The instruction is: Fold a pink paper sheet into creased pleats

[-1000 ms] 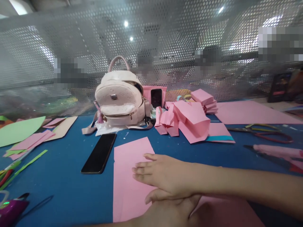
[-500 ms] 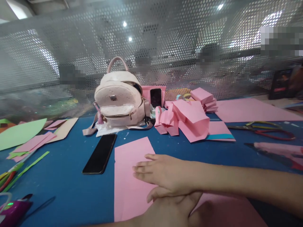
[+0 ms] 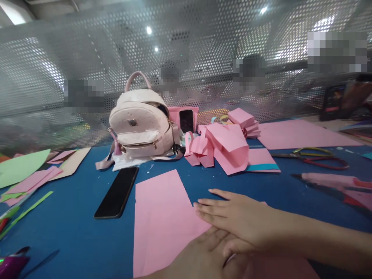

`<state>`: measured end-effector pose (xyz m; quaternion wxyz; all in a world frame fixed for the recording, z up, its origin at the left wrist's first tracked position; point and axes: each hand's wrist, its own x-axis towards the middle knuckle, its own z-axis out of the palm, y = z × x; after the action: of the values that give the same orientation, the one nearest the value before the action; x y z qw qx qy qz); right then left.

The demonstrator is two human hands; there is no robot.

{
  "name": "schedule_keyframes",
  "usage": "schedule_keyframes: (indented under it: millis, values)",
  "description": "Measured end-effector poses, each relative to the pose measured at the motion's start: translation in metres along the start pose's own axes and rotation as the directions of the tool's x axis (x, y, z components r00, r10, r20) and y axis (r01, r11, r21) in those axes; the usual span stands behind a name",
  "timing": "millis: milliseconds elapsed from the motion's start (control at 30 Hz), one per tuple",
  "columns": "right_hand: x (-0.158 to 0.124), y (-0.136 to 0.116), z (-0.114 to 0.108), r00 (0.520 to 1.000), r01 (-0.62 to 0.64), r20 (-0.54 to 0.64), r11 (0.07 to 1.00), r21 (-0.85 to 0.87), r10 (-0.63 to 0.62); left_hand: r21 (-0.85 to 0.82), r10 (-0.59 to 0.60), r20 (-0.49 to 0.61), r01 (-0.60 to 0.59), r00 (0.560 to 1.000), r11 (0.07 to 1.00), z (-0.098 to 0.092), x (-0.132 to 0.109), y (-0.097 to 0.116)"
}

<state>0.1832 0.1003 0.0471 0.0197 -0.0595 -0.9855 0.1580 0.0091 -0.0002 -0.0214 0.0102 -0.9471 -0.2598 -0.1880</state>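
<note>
A sheet of pink paper [image 3: 162, 221] lies on the blue table in front of me, its left part uncovered. My right hand [image 3: 238, 217] rests flat at the sheet's right side, fingers stretched out and pointing left, holding nothing. Below and partly beneath it is my left hand [image 3: 200, 252], which reaches in from the bottom edge and lies on the paper. Its fingers appear extended towards the right, partly covered by my right hand. More pink paper shows below my right wrist.
A black phone [image 3: 116, 193] lies left of the sheet, before a pale pink backpack [image 3: 139, 124]. Folded pink paper pieces [image 3: 229, 145] stand behind. Scissors [image 3: 316, 157] and a pink glue gun [image 3: 328, 180] lie right. Coloured paper scraps [image 3: 26, 166] and a purple object [image 3: 13, 267] are left.
My right hand has slid to the right across the sheet, uncovering more of it. My left hand remains low on the paper. The whole view has shifted slightly.
</note>
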Motion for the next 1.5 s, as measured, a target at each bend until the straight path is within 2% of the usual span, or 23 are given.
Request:
schedule_keyframes:
  millis: [167, 300, 467, 667, 833, 933, 1000, 1033, 1067, 1100, 1133, 1200, 1367, 1500]
  values:
    - [-0.036, -0.006, -0.002, 0.995, -0.1, 0.002, 0.993, -0.055, 0.1, 0.147, 0.022, -0.092, -0.008, 0.996, 0.989, -0.009, -0.002, 0.001]
    - [-0.064, -0.009, 0.004, 0.981, -0.173, -0.099, 0.985, -0.027, 0.169, 0.22, 0.041, -0.059, -0.027, 0.997, 0.975, -0.015, -0.005, 0.001]
    - [-0.095, -0.007, 0.02, 0.948, -0.301, -0.118, 0.954, -0.018, 0.297, 0.199, 0.037, 0.067, -0.05, 0.997, 0.979, -0.014, -0.006, 0.0]
    - [-0.132, -0.009, 0.035, 0.876, -0.467, -0.18, 0.88, -0.082, 0.448, 0.165, 0.033, 0.099, -0.049, 0.995, 0.985, -0.01, -0.008, -0.002]
    - [-0.154, -0.011, 0.043, 0.843, -0.52, -0.275, 0.832, -0.195, 0.462, 0.056, 0.024, 0.117, -0.031, 0.993, 0.998, -0.01, -0.011, -0.002]
    - [-0.151, -0.015, 0.036, 0.847, -0.501, -0.334, 0.833, -0.236, 0.414, -0.047, 0.013, 0.127, -0.007, 0.992, 0.999, -0.018, -0.007, 0.0]
    - [-0.142, -0.019, 0.027, 0.838, -0.515, -0.346, 0.821, -0.246, 0.422, -0.144, 0.007, 0.134, 0.012, 0.991, 0.99, -0.031, 0.0, 0.0]
    - [-0.135, -0.021, 0.022, 0.819, -0.548, -0.352, 0.8, -0.244, 0.454, -0.195, -0.006, 0.13, 0.031, 0.992, 0.98, -0.04, 0.004, -0.001]
    - [-0.128, -0.023, 0.017, 0.78, -0.607, -0.353, 0.762, -0.226, 0.516, -0.273, -0.02, 0.151, 0.061, 0.988, 0.96, -0.05, 0.008, -0.003]
    - [-0.121, -0.025, 0.012, 0.747, -0.649, -0.353, 0.733, -0.203, 0.564, -0.321, -0.103, 0.166, 0.153, 0.981, 0.935, -0.06, 0.012, -0.007]
    - [-0.113, -0.026, 0.007, 0.723, -0.675, -0.352, 0.716, -0.179, 0.594, -0.337, -0.214, 0.192, 0.269, 0.958, 0.902, -0.07, 0.015, -0.013]
    - [-0.096, -0.028, -0.002, 0.718, -0.679, -0.327, 0.722, -0.136, 0.614, -0.248, -0.422, 0.208, 0.465, 0.882, 0.85, -0.086, 0.016, -0.029]
    - [-0.063, -0.025, -0.016, 0.756, -0.638, -0.204, 0.77, -0.02, 0.621, -0.173, -0.557, 0.27, 0.609, 0.785, 0.774, -0.112, 0.001, -0.068]
    - [-0.051, -0.02, -0.026, 0.75, -0.652, -0.121, 0.758, 0.032, 0.65, -0.154, -0.578, 0.355, 0.656, 0.735, 0.739, -0.121, -0.007, -0.073]
